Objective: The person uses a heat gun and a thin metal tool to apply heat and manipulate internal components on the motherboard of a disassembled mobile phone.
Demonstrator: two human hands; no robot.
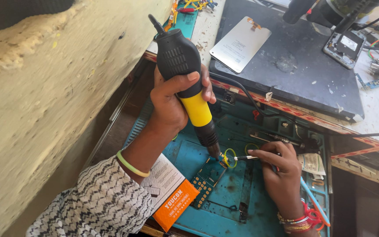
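- The hot-air gun is gripped in the left hand, fingers wrapped round the black grip, thumb laid across the top of the yellow barrel.
- The gun is tilted, and its dark nozzle is aimed down at the top end of the circuit board.
- The board is laid flat on the blue mat, below the left hand and just left of the right hand.
- Tweezers are pinched between the fingers of the right hand, with the tip brought to the board's top corner, right beside the nozzle.
- A loop of yellow wire is seen at that same corner, between nozzle and tweezers.
- An orange-and-white box is propped under the left forearm, touching the board's left edge.
- Beyond the hands, a dark laptop is spread across the bench, and a phone screen panel is laid face down on it.
- A black cable is run from the laptop's edge towards the mat.
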